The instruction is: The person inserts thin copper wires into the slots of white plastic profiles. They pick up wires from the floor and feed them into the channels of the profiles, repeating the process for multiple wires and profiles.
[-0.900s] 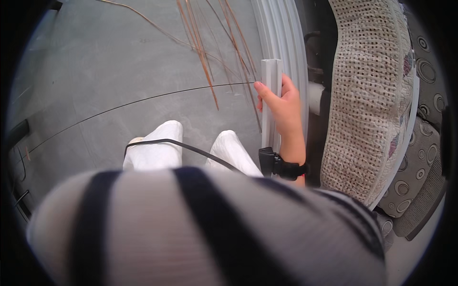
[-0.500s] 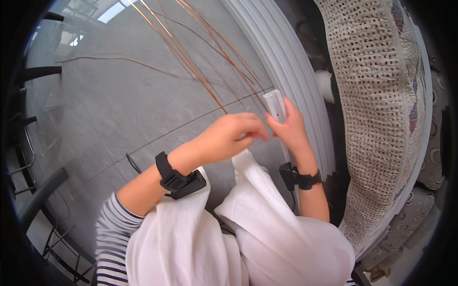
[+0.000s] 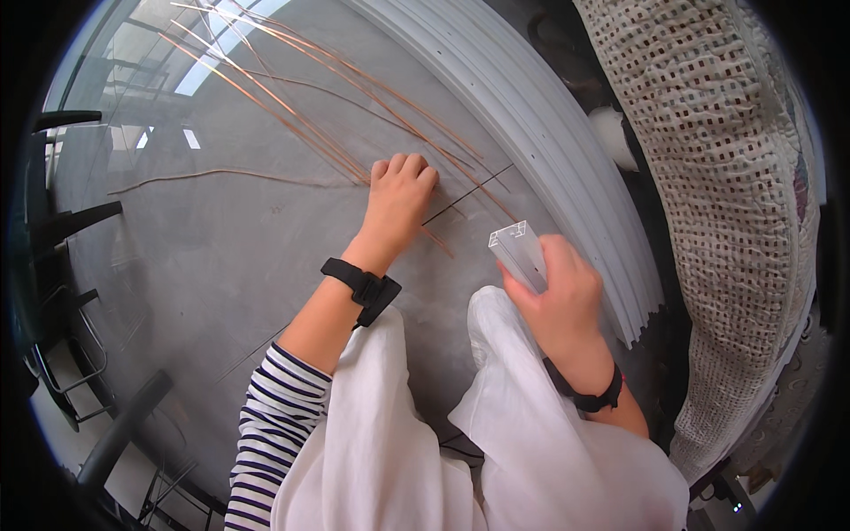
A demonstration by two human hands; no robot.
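My left hand is down at the grey floor with its fingers curled over a bundle of thin copper-coloured rods. The rods run from the far left to the hand, and their short ends show on its near side. The fingertips are hidden beneath the hand. My right hand is closed round a white hollow plastic profile, whose cut end with inner ribs points up and away from me. More copper-coloured rods lie on the floor between the left hand and the long white strips.
Long white ribbed strips lie along the right, beside a woven checked cover. Black chair parts stand at the left. A thin bent rod lies on the tiles. My knees in white trousers are close below the hands.
My left hand has moved away from the right one, forward and left, down onto the rods. My right hand still holds the profile, whose hollow end now faces the view.
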